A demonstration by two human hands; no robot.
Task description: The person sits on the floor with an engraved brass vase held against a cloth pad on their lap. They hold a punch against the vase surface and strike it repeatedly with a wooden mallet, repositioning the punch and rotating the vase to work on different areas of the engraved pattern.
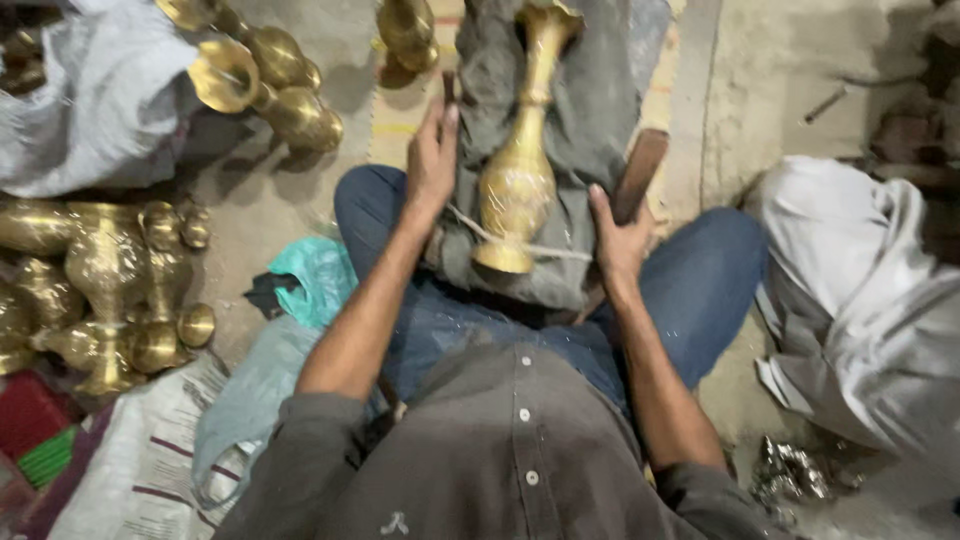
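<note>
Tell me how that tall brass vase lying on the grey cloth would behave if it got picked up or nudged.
The brass vase looks stiff and probably heavy for its size, being metal. Its round belly and lying position suggest it could roll sideways, though the grey cloth and a cord across its foot may check that. The polished surface seems somewhat slippery; the left hand and right hand flank it.

I see a brass vase (518, 170), glossy w/ engraved texture, on matt grey cloth (590, 110). Brass vessels (110, 280) at my left look shiny, smooth. Jeans (700, 280): blue denim. Teal bag (318, 278): thin plastic. Floor (770, 80): rough concrete.
</note>
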